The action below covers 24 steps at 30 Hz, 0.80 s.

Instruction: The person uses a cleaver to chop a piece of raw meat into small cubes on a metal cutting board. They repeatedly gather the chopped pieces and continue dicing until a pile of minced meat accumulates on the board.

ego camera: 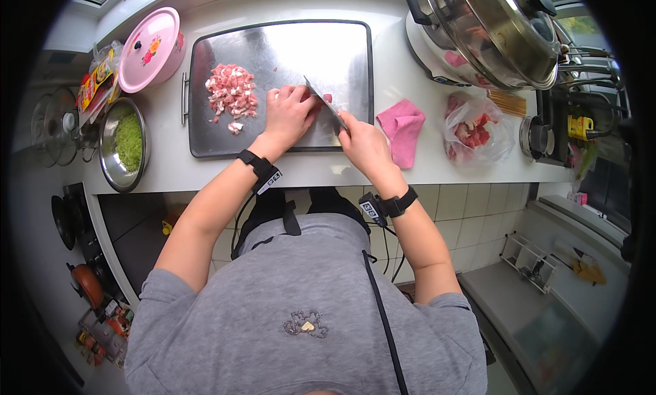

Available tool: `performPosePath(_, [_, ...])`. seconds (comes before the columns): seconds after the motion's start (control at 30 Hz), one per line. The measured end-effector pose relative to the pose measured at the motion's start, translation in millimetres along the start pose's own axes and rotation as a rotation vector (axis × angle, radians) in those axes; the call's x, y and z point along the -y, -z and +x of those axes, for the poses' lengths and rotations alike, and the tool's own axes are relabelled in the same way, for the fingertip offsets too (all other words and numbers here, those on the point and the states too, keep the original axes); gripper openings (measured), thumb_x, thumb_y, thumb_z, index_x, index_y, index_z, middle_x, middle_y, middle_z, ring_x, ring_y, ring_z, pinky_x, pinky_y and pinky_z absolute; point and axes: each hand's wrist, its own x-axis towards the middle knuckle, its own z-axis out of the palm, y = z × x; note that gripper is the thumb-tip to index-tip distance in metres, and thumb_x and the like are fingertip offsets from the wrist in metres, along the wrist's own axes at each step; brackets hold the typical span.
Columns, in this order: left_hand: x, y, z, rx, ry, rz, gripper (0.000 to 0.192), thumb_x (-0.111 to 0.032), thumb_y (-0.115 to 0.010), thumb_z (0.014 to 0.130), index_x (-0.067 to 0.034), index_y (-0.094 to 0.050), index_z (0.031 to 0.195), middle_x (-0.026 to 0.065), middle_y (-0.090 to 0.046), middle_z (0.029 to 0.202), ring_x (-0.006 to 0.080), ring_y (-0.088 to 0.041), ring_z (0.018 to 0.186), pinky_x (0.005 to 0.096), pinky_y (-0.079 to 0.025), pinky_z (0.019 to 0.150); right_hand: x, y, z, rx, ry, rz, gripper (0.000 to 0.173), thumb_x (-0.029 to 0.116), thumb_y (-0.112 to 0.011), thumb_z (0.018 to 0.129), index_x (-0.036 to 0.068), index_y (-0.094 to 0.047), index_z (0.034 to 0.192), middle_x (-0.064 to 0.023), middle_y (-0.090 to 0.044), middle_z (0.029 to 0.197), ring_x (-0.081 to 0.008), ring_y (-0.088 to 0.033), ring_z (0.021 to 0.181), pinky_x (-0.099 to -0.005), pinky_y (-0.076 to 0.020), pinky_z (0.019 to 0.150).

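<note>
A kitchen knife is gripped by its handle in my right hand, its blade slanting up and to the left. My left hand curls its fingers over a piece of raw meat, right beside the blade. Most of that piece is hidden under the fingers. Both hands are over a metal cutting board with a dark rim. On the board's left part lies a pile of diced pink and white meat, with a few loose bits just below it.
Left of the board stand a pink lidded pot and a steel bowl of shredded green vegetable. To the right are a pink cloth, a plastic bag of raw meat and a large steamer pot.
</note>
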Motion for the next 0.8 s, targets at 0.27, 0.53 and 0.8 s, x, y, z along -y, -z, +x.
performPosePath(0.27, [-1.8,-9.7,2.0,-0.071,-0.013,0.038,0.024,-0.029,-0.077,0.084,-0.024,-0.076,0.107,-0.0031,-0.064,0.112,0.0214,-0.056,0.109,0.045,-0.036,0.093,-1.3,10.0,-5.9,0.07,-0.027,-0.067,0.031,0.013,-0.061,0.093,0.008,-0.063,0.124,-0.02,-0.072,0.083,-0.0413,-0.071,0.077,-0.0533,-0.0563,0.07])
performPosePath(0.53, [0.0,-11.8,0.9,-0.092,-0.068,0.022,0.023,-0.025,-0.076,0.08,-0.027,-0.074,0.103,-0.0064,-0.064,0.108,0.0191,-0.057,0.107,0.0446,-0.036,0.089,2.1,-8.7,19.6,0.108,-0.088,0.002,0.028,0.016,-0.062,0.096,0.007,-0.063,0.122,-0.0237,-0.072,0.087,-0.0442,-0.071,0.082,-0.0557,-0.0562,0.074])
performPosePath(0.8, [3.9,-12.7,-0.7,-0.051,-0.04,-0.009,0.022,-0.022,-0.074,0.081,-0.023,-0.073,0.103,-0.0079,-0.067,0.111,0.0177,-0.058,0.106,0.0449,-0.037,0.09,8.3,-15.9,69.7,0.088,-0.097,0.019,0.026,0.018,-0.06,0.096,0.007,-0.069,0.117,-0.0261,-0.072,0.092,-0.0469,-0.069,0.09,-0.0559,-0.0554,0.082])
